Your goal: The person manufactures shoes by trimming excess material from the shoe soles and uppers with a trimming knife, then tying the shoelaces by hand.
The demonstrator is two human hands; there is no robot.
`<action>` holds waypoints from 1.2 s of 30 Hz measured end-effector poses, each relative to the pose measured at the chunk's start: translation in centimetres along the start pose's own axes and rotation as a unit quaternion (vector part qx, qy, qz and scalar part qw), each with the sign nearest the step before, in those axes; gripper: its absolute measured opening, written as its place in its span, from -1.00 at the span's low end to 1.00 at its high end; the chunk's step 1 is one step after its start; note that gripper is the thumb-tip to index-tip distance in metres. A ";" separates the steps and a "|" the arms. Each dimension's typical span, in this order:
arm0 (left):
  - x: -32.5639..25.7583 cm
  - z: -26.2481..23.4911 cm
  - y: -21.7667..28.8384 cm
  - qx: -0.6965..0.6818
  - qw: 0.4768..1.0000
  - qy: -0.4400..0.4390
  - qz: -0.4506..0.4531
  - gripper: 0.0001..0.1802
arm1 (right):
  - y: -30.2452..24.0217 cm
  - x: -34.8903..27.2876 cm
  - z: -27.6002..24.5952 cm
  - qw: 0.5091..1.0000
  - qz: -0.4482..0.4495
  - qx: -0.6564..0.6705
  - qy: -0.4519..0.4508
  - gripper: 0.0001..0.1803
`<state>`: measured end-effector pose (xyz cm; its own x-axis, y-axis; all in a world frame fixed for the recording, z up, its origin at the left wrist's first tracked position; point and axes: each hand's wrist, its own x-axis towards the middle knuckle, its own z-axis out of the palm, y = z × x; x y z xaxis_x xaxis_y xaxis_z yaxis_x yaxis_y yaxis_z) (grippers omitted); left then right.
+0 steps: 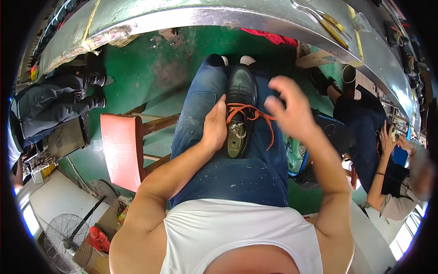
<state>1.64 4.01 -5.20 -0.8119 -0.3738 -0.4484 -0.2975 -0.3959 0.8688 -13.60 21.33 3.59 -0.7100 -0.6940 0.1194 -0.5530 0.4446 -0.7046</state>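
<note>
On my lap, over the blue work trousers (196, 116), lies a black leather shoe (242, 86), toe pointing away from me. An olive-coloured shoe last (236, 141) fills its heel opening. An orange-red lace (237, 109) crosses the shoe's throat, and a loose length trails to the right and down. My left hand (214, 128) grips the shoe's left side, thumb up along the edge; its other fingers are mostly hidden. My right hand (292, 109), somewhat blurred, is raised right of the shoe with fingers apart, close to the lace, and shows nothing in it.
A metal-edged bench (205, 17) curves across the far side, with yellow-handled pincers (335, 32) at its right. To my left stand a reddish stool (121, 150) and a wire fan (66, 242). One person's legs (59, 102) show at left; another person (406, 178) sits at right.
</note>
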 end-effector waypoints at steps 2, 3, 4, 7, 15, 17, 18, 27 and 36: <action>-1.6 -1.4 0.4 0.068 0.997 -0.024 0.025 -0.26 | -0.1 -4.5 3.6 0.982 0.099 0.150 -0.054 -0.54; -2.0 -2.0 1.1 0.136 0.988 -0.046 0.057 -0.26 | 0.1 -5.6 4.7 0.971 0.120 0.193 -0.070 -0.51; -2.4 -1.8 3.4 0.250 0.949 -0.064 0.181 -0.46 | -0.1 -5.6 4.4 0.989 0.047 0.090 -0.106 -0.64; -1.1 -1.9 6.8 0.406 0.880 -0.147 0.197 -0.67 | 0.3 -5.6 4.0 0.980 0.072 0.153 -0.100 -0.79; 3.8 -2.9 7.6 0.020 0.992 -0.114 -0.051 -0.82 | -1.1 -0.1 -0.3 0.993 -0.073 -0.080 0.045 -0.80; 4.3 -3.1 8.0 -0.076 0.984 -0.098 -0.130 -0.78 | -1.8 -1.7 -0.2 0.967 0.170 0.096 -0.162 -0.73; 4.5 -3.5 7.9 -0.101 0.978 -0.103 -0.153 -0.80 | -1.3 -1.3 0.8 0.874 0.348 0.257 -0.221 -0.74; 4.9 -1.0 10.8 0.246 0.895 -0.358 0.106 -0.75 | -2.4 3.7 4.3 0.983 -0.083 0.155 -0.057 -0.70; 6.5 -3.5 10.8 0.051 0.916 -0.378 -0.124 -0.84 | -3.6 1.0 1.2 0.964 -0.068 0.013 -0.258 -0.73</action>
<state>-5.06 -5.66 0.53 -0.8170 0.4207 -0.3944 -0.5344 -0.2953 0.7919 -11.85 18.33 5.36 -0.3168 -0.9372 -0.1461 -0.6101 0.3192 -0.7252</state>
